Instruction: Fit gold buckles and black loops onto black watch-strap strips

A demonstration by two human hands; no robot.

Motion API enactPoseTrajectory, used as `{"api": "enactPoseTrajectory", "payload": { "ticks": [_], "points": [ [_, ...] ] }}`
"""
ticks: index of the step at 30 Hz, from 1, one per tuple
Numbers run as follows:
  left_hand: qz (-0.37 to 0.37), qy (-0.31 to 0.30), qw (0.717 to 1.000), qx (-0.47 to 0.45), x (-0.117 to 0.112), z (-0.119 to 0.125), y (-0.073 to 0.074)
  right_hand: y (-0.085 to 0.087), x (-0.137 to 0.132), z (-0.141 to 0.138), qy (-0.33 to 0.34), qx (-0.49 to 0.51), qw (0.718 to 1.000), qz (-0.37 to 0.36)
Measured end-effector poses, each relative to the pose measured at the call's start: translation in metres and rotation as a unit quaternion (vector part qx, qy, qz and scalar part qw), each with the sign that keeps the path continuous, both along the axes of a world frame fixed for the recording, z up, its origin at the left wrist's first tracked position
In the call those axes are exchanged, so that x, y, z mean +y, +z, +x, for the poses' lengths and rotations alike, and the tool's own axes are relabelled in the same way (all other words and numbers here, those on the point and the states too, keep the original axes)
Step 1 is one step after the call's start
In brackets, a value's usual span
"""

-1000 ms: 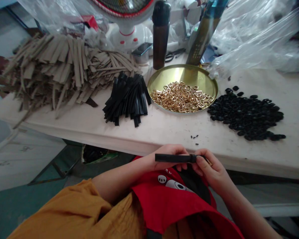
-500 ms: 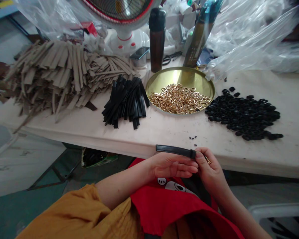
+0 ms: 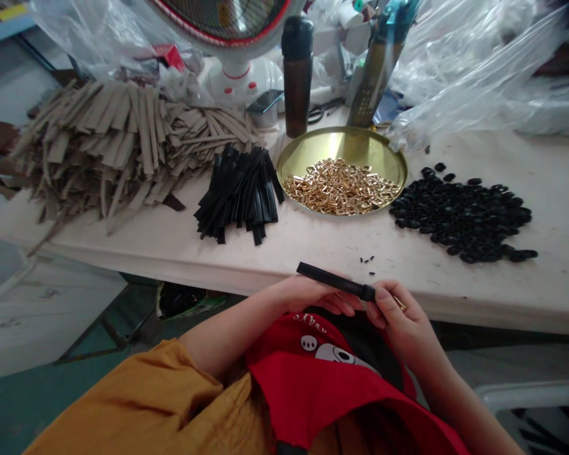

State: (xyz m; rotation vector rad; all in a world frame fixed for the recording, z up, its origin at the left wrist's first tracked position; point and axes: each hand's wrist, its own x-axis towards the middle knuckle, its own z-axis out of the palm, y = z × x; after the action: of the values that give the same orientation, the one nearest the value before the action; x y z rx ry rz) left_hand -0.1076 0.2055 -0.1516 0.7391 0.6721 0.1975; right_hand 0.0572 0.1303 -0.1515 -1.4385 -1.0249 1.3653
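Note:
Close to the table's front edge, my right hand [image 3: 399, 314] pinches one end of a black leather strap [image 3: 334, 281]. A black loop [image 3: 368, 293] sits round the strap by my fingertips, and a bit of a gold buckle [image 3: 399, 303] shows between my fingers. My left hand [image 3: 325, 296] lies under the strap with its fingers stretched out, not closed round it; its thumb is hidden. Beyond my hands are a heap of black straps [image 3: 241, 193], a round gold tray [image 3: 379, 148] holding many gold buckles [image 3: 339, 188], and a pile of black loops [image 3: 464, 218].
Grey-brown strips [image 3: 99, 139] are heaped at the left. Behind the tray stand a dark bottle [image 3: 297, 79], a fan [image 3: 237, 69], a phone [image 3: 267, 101] and scissors [image 3: 325, 109]. Plastic sheeting [image 3: 474, 69] spreads across the back right. Tiny black scraps [image 3: 367, 260] lie near my hands.
The strap has turned, its free left end now higher and its flat face tilted away. My left hand's fingers have slipped further beneath it. My right hand keeps its pinch.

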Motion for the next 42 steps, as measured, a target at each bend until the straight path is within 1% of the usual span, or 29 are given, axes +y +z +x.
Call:
{"api": "enactPoseTrajectory", "payload": {
  "ticks": [3,6,7,9,12,15,17,19,20,21,22,24,25,26,28,30,32,34,35,36,38,40,42],
  "points": [
    [-0.048,-0.049,0.997,-0.027,0.014,-0.009,0.009,0.006,0.001,0.005,0.039,-0.049,0.998,0.031],
    [-0.046,-0.101,0.993,-0.033,0.018,-0.011,0.018,0.008,0.000,0.009,0.095,-0.077,0.992,0.025],
    [-0.040,-0.105,0.993,-0.029,0.017,-0.010,0.020,0.009,-0.001,0.009,0.109,-0.083,0.990,0.020],
    [-0.020,-0.092,0.995,-0.017,0.015,-0.008,0.022,0.009,-0.002,0.011,0.126,-0.087,0.988,0.008],
    [0.032,-0.063,0.997,-0.002,0.010,-0.006,0.021,0.010,-0.004,0.013,0.140,-0.073,0.987,-0.015],
    [0.095,-0.066,0.993,0.004,0.006,-0.004,0.018,0.011,-0.005,0.011,0.148,-0.068,0.986,-0.027],
    [0.157,-0.067,0.985,0.031,0.003,-0.001,0.014,0.012,-0.005,0.005,0.154,-0.093,0.984,-0.007],
    [0.224,-0.044,0.971,0.072,-0.001,0.002,0.010,0.014,-0.005,-0.003,0.170,-0.124,0.977,0.031],
    [0.242,-0.025,0.966,0.085,-0.002,0.004,0.009,0.014,-0.005,-0.006,0.173,-0.130,0.975,0.044],
    [0.239,-0.003,0.967,0.086,-0.003,0.005,0.008,0.014,-0.005,-0.009,0.167,-0.125,0.977,0.049],
    [0.215,0.020,0.974,0.074,-0.003,0.005,0.007,0.013,-0.004,-0.010,0.153,-0.108,0.981,0.044],
    [0.138,0.055,0.988,0.033,-0.001,0.003,0.009,0.011,-0.003,-0.008,0.114,-0.049,0.992,0.016],
    [0.103,0.063,0.993,0.017,0.000,0.000,0.011,0.009,-0.002,-0.006,0.097,-0.019,0.995,0.002],
    [0.075,0.061,0.995,0.006,0.002,-0.002,0.012,0.008,-0.002,-0.004,0.084,0.010,0.996,-0.009],
    [0.046,0.050,0.998,-0.003,0.004,-0.007,0.015,0.004,-0.001,-0.001,0.066,0.053,0.996,-0.024],
    [0.009,0.052,0.999,-0.013,0.003,-0.009,0.014,0.002,0.000,-0.001,0.045,0.080,0.995,-0.033],
    [-0.056,0.067,0.996,-0.037,-0.001,-0.008,0.010,0.001,-0.001,-0.004,0.022,0.089,0.995,-0.030],
    [-0.133,0.073,0.986,-0.064,-0.006,-0.004,0.006,-0.001,-0.001,-0.007,-0.007,0.081,0.996,-0.027],
    [-0.160,0.077,0.981,-0.073,-0.009,-0.002,0.004,-0.002,-0.002,-0.008,-0.024,0.074,0.997,-0.028],
    [-0.173,0.084,0.978,-0.079,-0.012,0.000,0.003,-0.003,-0.002,-0.010,-0.039,0.066,0.997,-0.031],
    [-0.159,0.103,0.978,-0.083,-0.017,0.005,0.001,-0.004,-0.003,-0.012,-0.065,0.051,0.996,-0.038],
    [-0.112,0.121,0.983,-0.085,-0.022,0.010,-0.001,-0.005,-0.003,-0.015,-0.078,0.042,0.995,-0.043],
    [-0.055,0.139,0.987,-0.067,-0.027,0.015,-0.004,-0.004,-0.004,-0.020,-0.072,0.040,0.996,-0.043]
  ]
}}
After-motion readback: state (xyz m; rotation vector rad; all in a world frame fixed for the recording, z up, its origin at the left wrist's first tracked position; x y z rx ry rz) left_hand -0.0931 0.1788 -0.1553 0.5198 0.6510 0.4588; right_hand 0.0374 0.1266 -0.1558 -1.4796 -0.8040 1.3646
